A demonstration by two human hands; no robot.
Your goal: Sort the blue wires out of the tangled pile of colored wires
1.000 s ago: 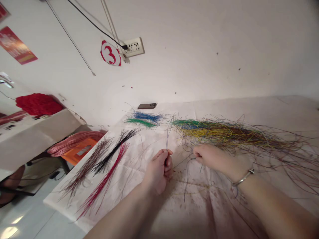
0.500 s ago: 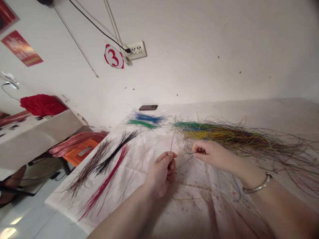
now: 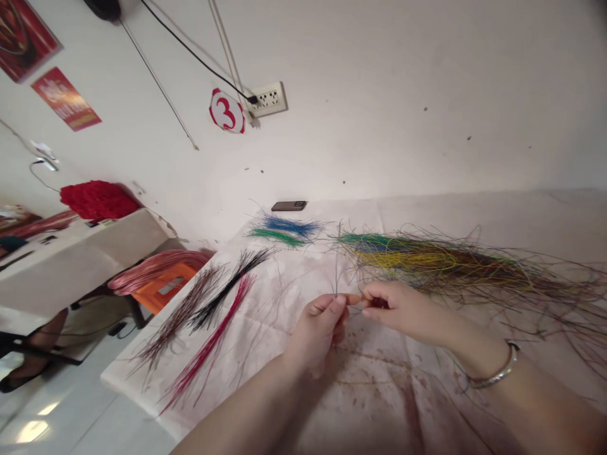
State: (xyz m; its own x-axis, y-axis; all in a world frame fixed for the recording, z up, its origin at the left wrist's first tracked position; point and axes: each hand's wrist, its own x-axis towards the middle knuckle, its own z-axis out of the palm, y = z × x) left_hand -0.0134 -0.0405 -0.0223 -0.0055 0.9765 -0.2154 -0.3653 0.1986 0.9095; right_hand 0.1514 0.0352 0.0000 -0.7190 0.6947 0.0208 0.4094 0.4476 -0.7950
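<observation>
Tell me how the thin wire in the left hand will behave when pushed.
The thin wire stands straight up from the left hand without drooping, so it is probably springy, not limp. It looks very light and would likely flex easily. Curved strands in the multicoloured wire heap suggest it may keep bends.

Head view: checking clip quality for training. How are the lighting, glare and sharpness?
Head view: soft, even light, glare only on the floor. The wide lens bends the wall and table edge. The left hand, right hand and coloured wires look fairly sharp, though the finest strands blur.
</observation>
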